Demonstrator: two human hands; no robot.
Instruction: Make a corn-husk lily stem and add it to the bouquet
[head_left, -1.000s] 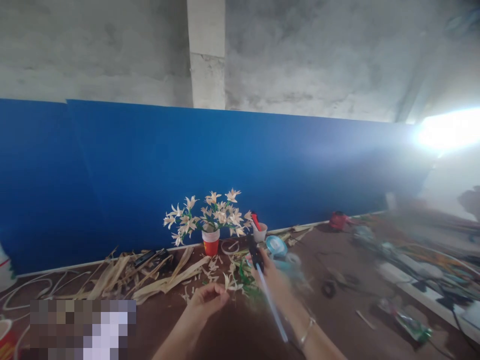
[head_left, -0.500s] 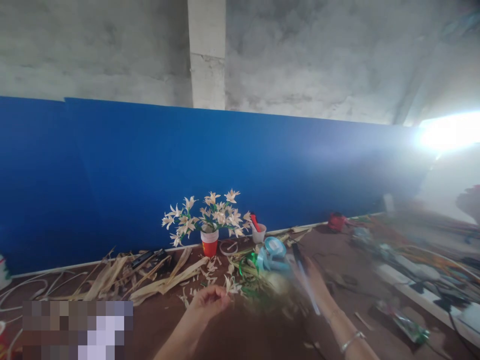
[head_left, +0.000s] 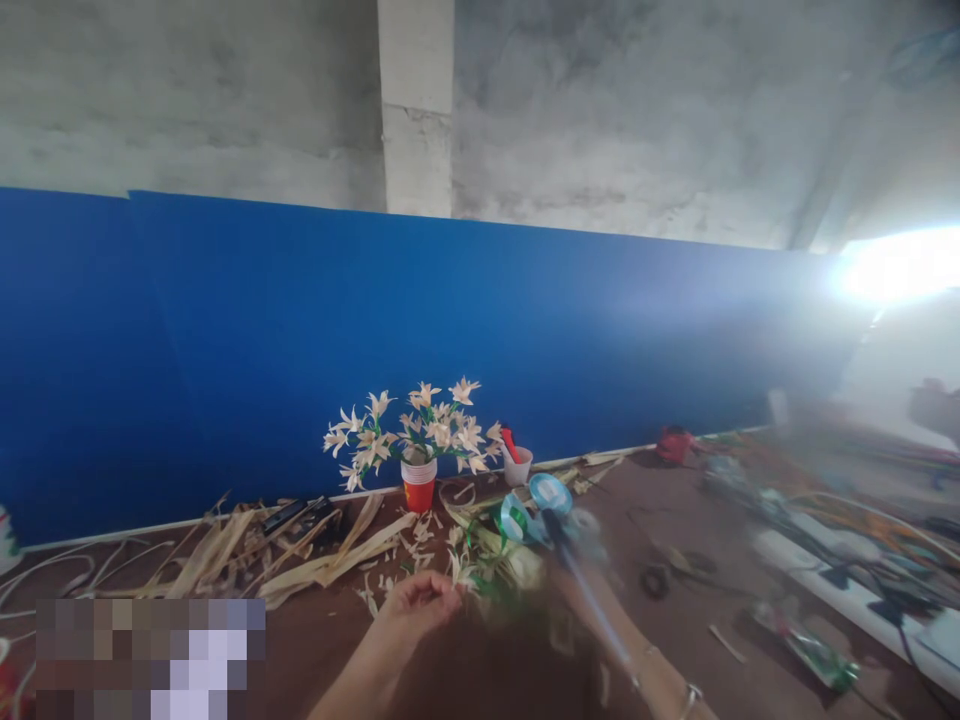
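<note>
My left hand (head_left: pixel 418 598) rests on the brown table (head_left: pixel 697 530), fingers pinched together on something small I cannot make out, beside scattered pale petals (head_left: pixel 461 570). My right hand (head_left: pixel 589 600) is smeared by motion; it carries a long thin tool with a black tip (head_left: pixel 556 528) and a bluish shaft, pointing toward the ribbon spools, one teal (head_left: pixel 550 492) and one green (head_left: pixel 513 518). Behind them a red paper cup (head_left: pixel 419 488) holds cream paper lilies (head_left: pixel 424 425).
Dried husk strips (head_left: pixel 330 562) litter the table to the left. A white cup (head_left: pixel 518 466) with a red item stands by the blue wall panel (head_left: pixel 225 340). A red object (head_left: pixel 673 443), a black ring (head_left: pixel 658 578) and cables with tools (head_left: pixel 825 560) lie to the right.
My right hand with the tool swung right, then back left and nearer to me. My left hand stayed in place, pinched. The view shifted slightly.
</note>
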